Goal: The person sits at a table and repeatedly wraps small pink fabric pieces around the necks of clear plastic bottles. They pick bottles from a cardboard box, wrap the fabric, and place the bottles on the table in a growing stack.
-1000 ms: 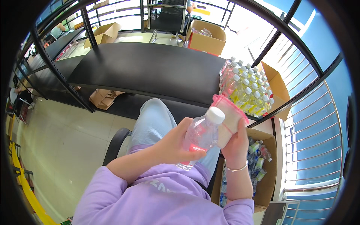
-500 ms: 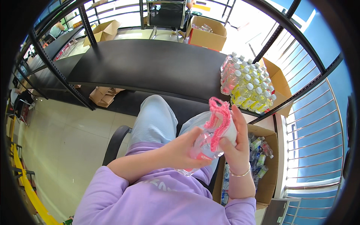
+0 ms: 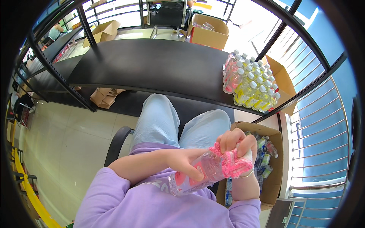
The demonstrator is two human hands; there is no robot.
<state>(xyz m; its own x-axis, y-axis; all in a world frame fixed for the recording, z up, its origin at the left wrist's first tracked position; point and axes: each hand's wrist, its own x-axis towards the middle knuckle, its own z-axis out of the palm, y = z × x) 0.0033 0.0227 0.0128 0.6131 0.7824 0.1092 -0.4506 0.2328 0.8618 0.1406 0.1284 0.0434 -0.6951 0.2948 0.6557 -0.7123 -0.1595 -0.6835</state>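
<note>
A clear plastic bottle with a pink label (image 3: 195,174) lies tilted in front of my chest. Its base points to the lower left. My left hand (image 3: 185,161) is wrapped round its middle, thumb on top. At the bottle's upper right end, my right hand (image 3: 236,141) grips a white cloth with a fluffy pink edge (image 3: 236,165). The cloth is bunched against the bottle and covers its neck end, so I cannot tell whether a cap is on.
A black table (image 3: 152,64) stands ahead. On its right end are several bottles with white caps (image 3: 253,85), pink and yellow. Beside me on the right is a cardboard box (image 3: 275,178) of bottles. Folded brown cardboard (image 3: 104,97) lies on the lower shelf. A metal railing (image 3: 319,140) runs at right.
The bottle has tipped closer to level, its neck end swinging to the right. My right hand has moved from the cloth's side to over the top, and the pink edge has folded down around the bottle.
</note>
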